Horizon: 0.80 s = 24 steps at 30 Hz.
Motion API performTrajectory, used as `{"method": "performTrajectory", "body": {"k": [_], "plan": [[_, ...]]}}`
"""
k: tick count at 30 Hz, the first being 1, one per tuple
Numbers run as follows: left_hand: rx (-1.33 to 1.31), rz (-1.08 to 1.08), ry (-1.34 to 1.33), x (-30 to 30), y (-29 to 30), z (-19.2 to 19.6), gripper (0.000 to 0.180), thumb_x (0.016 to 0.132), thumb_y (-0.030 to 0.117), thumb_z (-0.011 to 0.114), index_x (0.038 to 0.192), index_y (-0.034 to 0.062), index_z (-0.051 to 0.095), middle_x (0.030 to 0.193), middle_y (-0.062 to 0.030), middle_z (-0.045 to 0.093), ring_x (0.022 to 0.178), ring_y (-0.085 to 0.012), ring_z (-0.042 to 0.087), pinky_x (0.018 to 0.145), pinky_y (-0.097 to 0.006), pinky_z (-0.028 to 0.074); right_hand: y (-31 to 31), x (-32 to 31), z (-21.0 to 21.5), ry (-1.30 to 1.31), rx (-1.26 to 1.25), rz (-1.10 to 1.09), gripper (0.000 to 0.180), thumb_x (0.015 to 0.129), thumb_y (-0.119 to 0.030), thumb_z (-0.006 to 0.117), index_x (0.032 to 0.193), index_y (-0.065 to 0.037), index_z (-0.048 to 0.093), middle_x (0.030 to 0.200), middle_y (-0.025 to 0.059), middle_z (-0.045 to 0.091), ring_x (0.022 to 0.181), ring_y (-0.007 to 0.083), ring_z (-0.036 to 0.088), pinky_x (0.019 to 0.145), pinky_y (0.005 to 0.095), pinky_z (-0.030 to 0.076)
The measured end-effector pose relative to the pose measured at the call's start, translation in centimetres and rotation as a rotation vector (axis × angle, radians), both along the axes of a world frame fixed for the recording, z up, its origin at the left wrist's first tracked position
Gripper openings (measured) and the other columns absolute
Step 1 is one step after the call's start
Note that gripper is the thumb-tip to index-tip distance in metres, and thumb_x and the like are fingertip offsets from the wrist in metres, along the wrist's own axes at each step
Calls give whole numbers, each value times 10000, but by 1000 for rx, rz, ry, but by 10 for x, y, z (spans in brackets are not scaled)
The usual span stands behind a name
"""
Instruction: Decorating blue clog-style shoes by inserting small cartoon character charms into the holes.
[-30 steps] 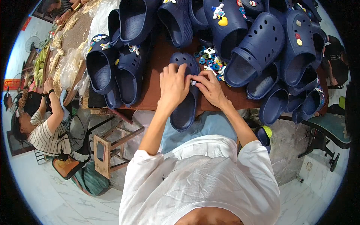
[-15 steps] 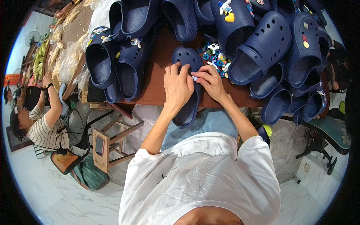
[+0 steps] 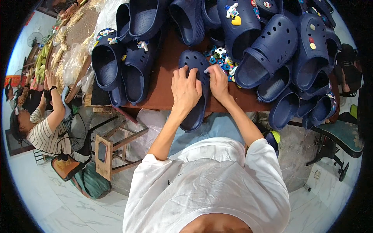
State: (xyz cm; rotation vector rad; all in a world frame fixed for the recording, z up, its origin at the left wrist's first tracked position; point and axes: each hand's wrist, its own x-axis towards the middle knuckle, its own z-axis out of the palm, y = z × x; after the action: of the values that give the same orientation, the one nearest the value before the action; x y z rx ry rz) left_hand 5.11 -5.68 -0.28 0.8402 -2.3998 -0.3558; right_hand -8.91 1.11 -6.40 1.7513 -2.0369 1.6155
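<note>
Head view, itemised around the navy clog (image 3: 197, 91) lying toe-away on the brown tabletop (image 3: 165, 77), heel overhanging the near edge. Left hand (image 3: 185, 90): flat on the clog's upper, fingers spread, pressing rather than clamped. Right hand (image 3: 217, 83): fingertips pinched together on a small pale piece at the clog's right rim (cannot tell what). Just right of the clog: loose heap of coloured charms (image 3: 223, 62). Further right and beyond: pile of navy clogs (image 3: 272, 50), several bearing charms. Left of the clog: paired clogs (image 3: 124, 66), then clear plastic bags (image 3: 75, 62). Far left: another person in striped shirt (image 3: 48, 136).
</note>
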Motion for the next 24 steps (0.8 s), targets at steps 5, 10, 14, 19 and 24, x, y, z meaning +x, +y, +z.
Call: {"method": "performTrajectory", "body": {"k": [5,10,14,19,24], "plan": [[75,-34,67,4,-5,-3,312,872,156,620,1157,36,660,1217,-238,602,1111,-404,540,959,-480,448,-3,-2,13,-163,155,-126,131,1008,-107,498,1004,-4,579,900,196,616,877,426,617,735,485,488],[449,-133,278,30,-25,4,344,946,258,627,1173,1,641,1199,-229,634,1128,-374,582,989,-428,451,19,-17,15,129,288,-237,125,968,-27,515,1089,-13,545,997,229,557,877,452,623,734,522,505],[674,27,199,43,-26,5,433,928,341,660,1175,-14,639,1166,-229,650,1026,-358,646,895,-426,501,29,-15,18,180,460,-258,235,974,-53,530,1208,-40,514,1107,243,493,840,475,613,708,534,517],[621,134,96,42,-16,15,523,911,414,678,1158,-45,639,1066,-226,681,955,-346,683,846,-429,520,18,-2,47,48,264,-56,193,952,-100,590,1137,-51,615,1065,192,550,935,387,623,809,469,512],[579,105,177,29,-10,10,637,852,422,760,1241,-43,567,1068,-214,699,954,-319,702,811,-400,543,-20,-3,50,7,156,201,166,936,-207,629,1032,-98,708,992,103,631,985,327,585,868,436,468]]}}
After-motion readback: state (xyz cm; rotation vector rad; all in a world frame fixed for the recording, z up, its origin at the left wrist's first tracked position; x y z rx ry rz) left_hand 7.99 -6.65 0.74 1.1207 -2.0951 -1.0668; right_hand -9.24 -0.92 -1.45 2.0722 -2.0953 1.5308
